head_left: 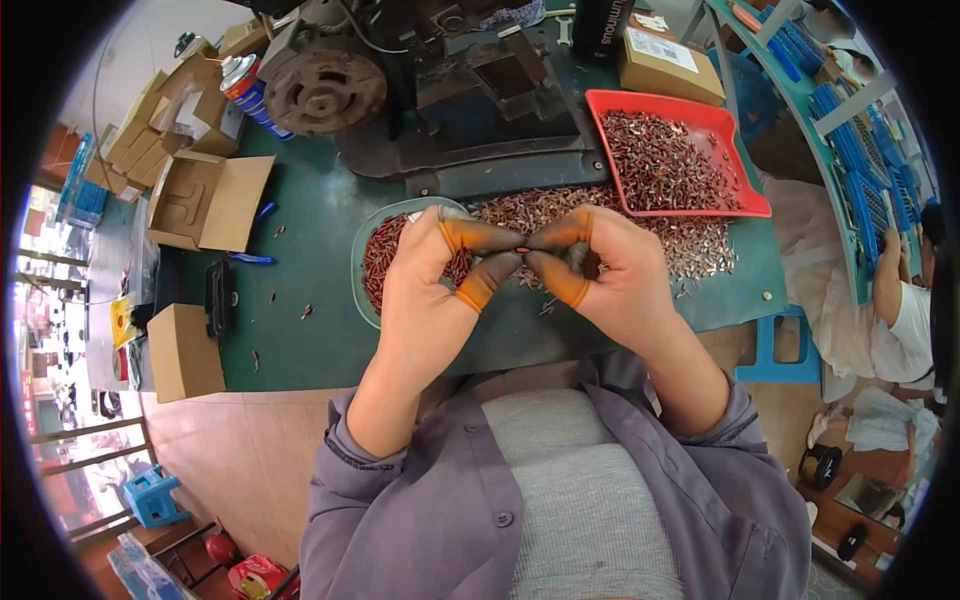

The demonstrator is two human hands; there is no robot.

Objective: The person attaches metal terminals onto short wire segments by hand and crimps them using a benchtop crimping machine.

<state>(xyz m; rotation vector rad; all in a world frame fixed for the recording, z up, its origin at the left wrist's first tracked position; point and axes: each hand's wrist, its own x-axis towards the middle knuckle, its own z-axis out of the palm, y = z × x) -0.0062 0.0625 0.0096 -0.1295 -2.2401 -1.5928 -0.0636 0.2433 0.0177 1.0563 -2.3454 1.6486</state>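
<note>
My left hand [428,275] and my right hand [618,272] meet fingertip to fingertip above the front of the green table. Orange finger covers with dark tips sit on both thumbs and forefingers. Pinched between the tips is a small reddish part [522,250], mostly hidden by the fingers. Beneath my left hand a clear-rimmed tray [357,268] holds many dark red small parts [381,250]. Behind the hands lies a loose heap of similar reddish and metallic parts [530,203], spreading out past my right hand.
A dark machine [470,110] with a round wheel [325,92] stands behind the heap. Right of it, a red tray [755,200] holds many parts. Cardboard boxes [188,350], blue-handled pliers [252,259] and a spray can [250,95] are at left. Another person's arm [888,275] shows far right.
</note>
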